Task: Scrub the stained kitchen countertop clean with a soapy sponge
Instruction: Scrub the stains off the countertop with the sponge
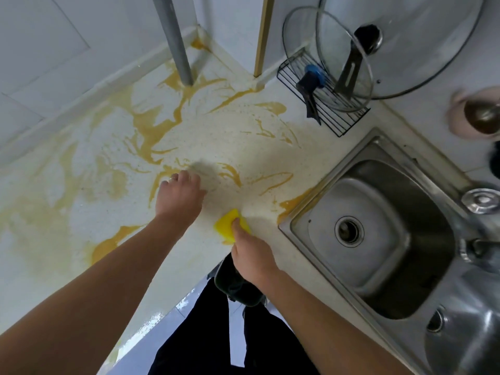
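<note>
Table (81, 185): a pale speckled top ran from the tiled corner at upper left down to the lower centre, smeared nearly all over with orange-brown stains (151, 125).
Sponge (226, 226): yellow, flat on the table at centre frame, just left of the sink's corner.
Right hand (251, 255): gripped the sponge, thumb pressed on top.
Left hand (180, 196): set on the table up and left of the sponge, fingers bent under and blurred; I couldn't tell whether it was closed.
Sink (378, 239): steel, at right.
Wire rack (324, 104): black, above the sink, holding glass lids (405, 50).
Pipe (176, 41): grey, upright in the corner.
</note>
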